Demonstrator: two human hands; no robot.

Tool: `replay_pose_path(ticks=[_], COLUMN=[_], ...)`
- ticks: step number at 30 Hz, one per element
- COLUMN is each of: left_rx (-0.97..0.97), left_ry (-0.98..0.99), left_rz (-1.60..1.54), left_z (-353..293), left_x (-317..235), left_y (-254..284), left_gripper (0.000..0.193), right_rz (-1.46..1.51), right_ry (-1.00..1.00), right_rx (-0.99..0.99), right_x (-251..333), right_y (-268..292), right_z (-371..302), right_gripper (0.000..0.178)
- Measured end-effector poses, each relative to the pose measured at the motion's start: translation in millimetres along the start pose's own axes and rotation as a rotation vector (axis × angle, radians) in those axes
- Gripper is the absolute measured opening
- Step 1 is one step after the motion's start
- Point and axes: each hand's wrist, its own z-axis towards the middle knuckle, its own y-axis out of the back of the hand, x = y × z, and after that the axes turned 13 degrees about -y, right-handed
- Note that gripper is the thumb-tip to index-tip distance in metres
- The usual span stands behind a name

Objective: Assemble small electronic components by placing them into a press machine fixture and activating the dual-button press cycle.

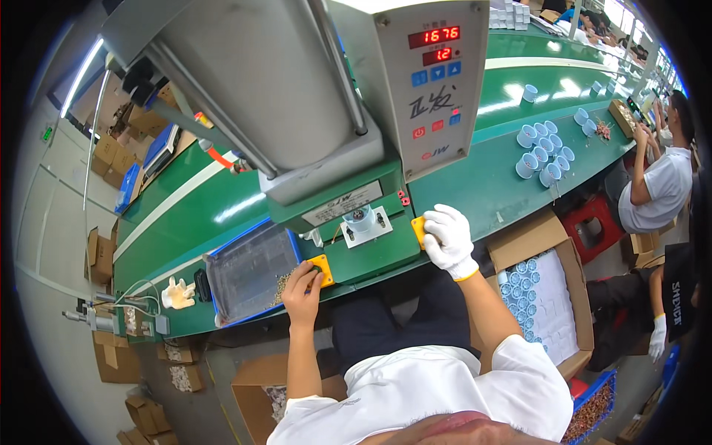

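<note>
My bare left hand (300, 292) rests against a yellow button box (323, 270) on the bench's near edge, its fingers loosely apart over the dark button. On the other side my right hand (449, 241), in a white glove, curls its fingers against a second yellow button box (419, 232). Between them, farther in, a light blue cup (360, 218) sits upright on a pale metal fixture plate (369, 231). Directly over it stands the green head (337, 204) of a press machine. The cup's upper part is partly hidden beneath the head.
Left of my left hand lies a blue-rimmed tray (216, 302) with small metal parts. Several light blue cups (545, 144) stand right on the green bench. A carton (582, 311) of blue parts is beside my right arm. A co-worker (660, 167) sits at far right.
</note>
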Motion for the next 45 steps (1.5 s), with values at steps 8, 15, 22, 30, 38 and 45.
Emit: replay_pose_path(ticks=[8,15,22,30,38,45], left_rx=[0.076,0.186,0.396,0.494,0.341,0.222], left_ry=[-0.084,0.124,0.132,0.221,0.258,0.122], left_rz=[-0.054,0.2,0.069,-0.024,-0.18,-0.032], left_z=[29.4,1.6,17.3,5.1,6.1,0.8], left_x=[6.6,86.2,87.4,98.1,89.7,93.7], left_y=[17.8,10.4,20.9,42.4,31.7,34.7], left_gripper=[0.015,0.02,0.023,0.021,0.017,0.022], right_rz=[0.503,0.242,0.279,0.194,0.206,0.262], right_ry=[-0.434,-0.561,-0.585,-0.605,-0.575,-0.485], right_rx=[-0.02,0.046,-0.009,0.019,-0.028,-0.052], right_x=[-22.5,-26.5,-21.1,-11.2,-20.2,-16.2], right_y=[-9.0,-17.6,-10.2,-14.5,-12.1,-20.0], right_z=[-12.0,-10.2,-10.5,-7.2,-7.3,-4.8], right_gripper=[0.037,0.032,0.032,0.041,0.041,0.036])
